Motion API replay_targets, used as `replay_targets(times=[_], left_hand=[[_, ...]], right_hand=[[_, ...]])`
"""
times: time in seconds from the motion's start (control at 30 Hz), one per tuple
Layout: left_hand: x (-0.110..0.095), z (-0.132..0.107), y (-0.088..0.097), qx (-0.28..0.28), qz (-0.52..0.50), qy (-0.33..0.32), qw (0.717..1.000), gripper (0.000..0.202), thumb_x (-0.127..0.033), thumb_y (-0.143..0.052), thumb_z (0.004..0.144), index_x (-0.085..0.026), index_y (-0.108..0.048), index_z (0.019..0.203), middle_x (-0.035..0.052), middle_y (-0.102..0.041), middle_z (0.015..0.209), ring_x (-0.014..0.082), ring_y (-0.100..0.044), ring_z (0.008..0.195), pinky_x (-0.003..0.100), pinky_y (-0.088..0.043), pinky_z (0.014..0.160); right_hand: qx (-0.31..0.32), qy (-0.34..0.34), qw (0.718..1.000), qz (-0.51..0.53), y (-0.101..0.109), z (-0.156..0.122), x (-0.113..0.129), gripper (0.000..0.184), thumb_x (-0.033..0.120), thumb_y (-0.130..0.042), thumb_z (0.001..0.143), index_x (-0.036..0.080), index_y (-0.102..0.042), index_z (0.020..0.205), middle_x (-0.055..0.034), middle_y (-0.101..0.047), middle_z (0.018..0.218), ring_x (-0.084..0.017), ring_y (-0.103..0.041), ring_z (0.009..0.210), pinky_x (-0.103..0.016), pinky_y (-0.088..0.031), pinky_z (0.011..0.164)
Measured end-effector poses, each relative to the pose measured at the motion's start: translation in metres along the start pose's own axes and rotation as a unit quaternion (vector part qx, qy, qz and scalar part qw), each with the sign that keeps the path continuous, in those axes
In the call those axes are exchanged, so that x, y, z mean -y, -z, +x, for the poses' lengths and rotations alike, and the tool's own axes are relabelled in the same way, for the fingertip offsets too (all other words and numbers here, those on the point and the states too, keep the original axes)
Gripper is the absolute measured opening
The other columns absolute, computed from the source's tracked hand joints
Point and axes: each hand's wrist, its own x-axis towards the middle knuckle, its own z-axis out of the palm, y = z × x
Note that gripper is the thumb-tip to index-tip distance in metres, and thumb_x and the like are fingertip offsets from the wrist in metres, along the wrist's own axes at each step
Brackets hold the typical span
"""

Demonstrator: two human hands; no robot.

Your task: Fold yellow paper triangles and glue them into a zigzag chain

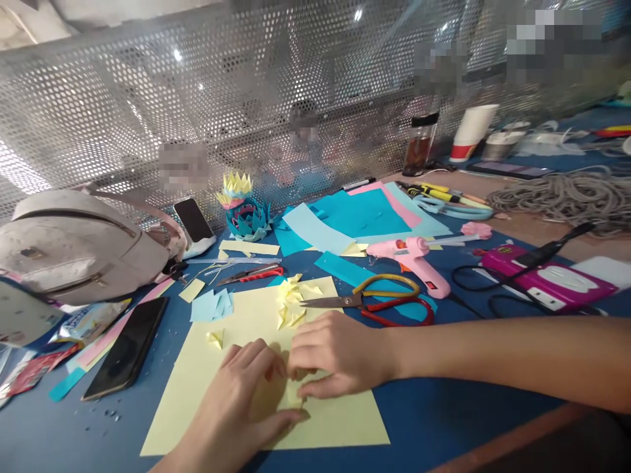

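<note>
Over a large pale yellow sheet of paper (197,407), my left hand (246,394) and my right hand (340,355) meet with curled fingers. Between their fingertips is a small piece of yellow paper (294,393), mostly covered by the fingers. Just beyond my right hand lie several folded yellow paper pieces (292,302). One more folded yellow piece (215,338) rests alone beyond my left hand. Scissors (345,301) with yellow and red handles lie past my right hand, blades pointing left.
A pink glue gun (411,259) lies beside blue paper sheets (355,213). At the back stands a folded-paper flower (246,220). A box cutter (259,272), a black phone (128,348) and a backpack (83,243) are to the left. A magenta power strip (547,279) sits right.
</note>
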Motion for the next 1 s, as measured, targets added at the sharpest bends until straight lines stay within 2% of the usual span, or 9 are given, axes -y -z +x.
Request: replay_targets(times=[0.13, 0.3, 0.4, 0.5, 0.57, 0.7, 0.87, 1.0], left_hand=[[-0.005, 0.007, -0.006, 0.031, 0.013, -0.014, 0.999, 0.031, -0.046, -0.076, 0.08, -0.02, -0.059, 0.084, 0.0025, -0.062, 0.085, 0.0224, -0.058, 0.076, 0.033, -0.042, 0.07], [0.0, 0.009, -0.007, 0.02, -0.01, -0.044, 0.999, 0.025, -0.034, -0.078, 0.079, -0.021, -0.057, 0.084, -0.0003, -0.063, 0.083, 0.0197, -0.06, 0.076, 0.031, -0.043, 0.071], [0.007, 0.008, -0.013, -0.008, -0.027, -0.099, 0.995, 0.022, -0.026, -0.074, 0.082, -0.023, -0.052, 0.086, -0.0028, -0.066, 0.082, 0.0169, -0.061, 0.074, 0.028, -0.044, 0.072], [0.014, 0.006, -0.022, -0.071, -0.054, -0.138, 0.986, 0.02, -0.027, -0.07, 0.088, -0.025, -0.05, 0.088, -0.0043, -0.068, 0.082, 0.0156, -0.06, 0.073, 0.027, -0.045, 0.073], [0.015, 0.005, -0.027, -0.11, -0.08, -0.119, 0.984, 0.019, -0.033, -0.068, 0.091, -0.025, -0.05, 0.088, -0.0031, -0.068, 0.082, 0.0163, -0.058, 0.073, 0.026, -0.046, 0.071], [0.01, 0.004, -0.03, -0.156, -0.113, -0.055, 0.98, 0.025, -0.044, -0.062, 0.096, -0.024, -0.053, 0.084, -0.0001, -0.063, 0.073, 0.0171, -0.057, 0.069, 0.025, -0.046, 0.065], [0.007, 0.011, -0.029, -0.136, -0.119, -0.034, 0.983, 0.031, -0.051, -0.058, 0.096, -0.023, -0.056, 0.082, 0.0005, -0.064, 0.072, 0.0173, -0.056, 0.068, 0.027, -0.046, 0.065], [0.01, 0.017, -0.024, -0.118, -0.121, -0.048, 0.984, 0.033, -0.048, -0.061, 0.095, -0.022, -0.059, 0.074, -0.0007, -0.063, 0.066, 0.0164, -0.055, 0.064, 0.032, -0.044, 0.071]], right_hand=[[0.047, 0.01, 0.999, -0.009, -0.001, -0.002, 0.0, 0.031, 0.046, -0.054, 0.101, 0.018, -0.063, 0.09, -0.0019, -0.069, 0.086, -0.016, -0.058, 0.078, -0.028, -0.036, 0.063], [0.05, -0.016, 0.998, 0.036, 0.0, -0.003, -0.001, 0.032, 0.048, -0.056, 0.099, 0.019, -0.061, 0.087, -0.0004, -0.067, 0.084, -0.015, -0.057, 0.078, -0.026, -0.038, 0.065], [0.037, -0.055, 0.997, 0.032, -0.004, -0.003, -0.003, 0.041, 0.056, -0.058, 0.096, 0.019, -0.058, 0.078, 0.001, -0.063, 0.076, -0.014, -0.054, 0.072, -0.026, -0.035, 0.06], [0.016, -0.09, 0.995, 0.037, -0.008, -0.004, -0.004, 0.048, 0.063, -0.057, 0.092, 0.018, -0.057, 0.074, 0.0017, -0.061, 0.072, -0.013, -0.053, 0.069, -0.027, -0.033, 0.059], [0.022, -0.086, 0.995, 0.045, -0.008, -0.004, -0.004, 0.047, 0.06, -0.054, 0.096, 0.018, -0.06, 0.076, 0.0011, -0.061, 0.072, -0.013, -0.054, 0.069, -0.027, -0.033, 0.06], [0.044, -0.061, 0.996, 0.045, -0.004, -0.001, -0.003, 0.039, 0.042, -0.043, 0.104, 0.018, -0.068, 0.086, -0.0022, -0.062, 0.075, -0.015, -0.052, 0.069, -0.028, -0.036, 0.062], [0.001, -0.075, 0.995, 0.072, 0.001, 0.001, 0.0, 0.03, 0.027, -0.05, 0.097, 0.018, -0.067, 0.074, -0.0013, -0.061, 0.067, -0.015, -0.051, 0.065, -0.029, -0.034, 0.057], [-0.039, -0.09, 0.992, 0.086, 0.002, 0.002, 0.001, 0.034, 0.028, -0.05, 0.099, 0.017, -0.067, 0.071, -0.0003, -0.058, 0.061, -0.014, -0.048, 0.061, -0.028, -0.034, 0.055]])
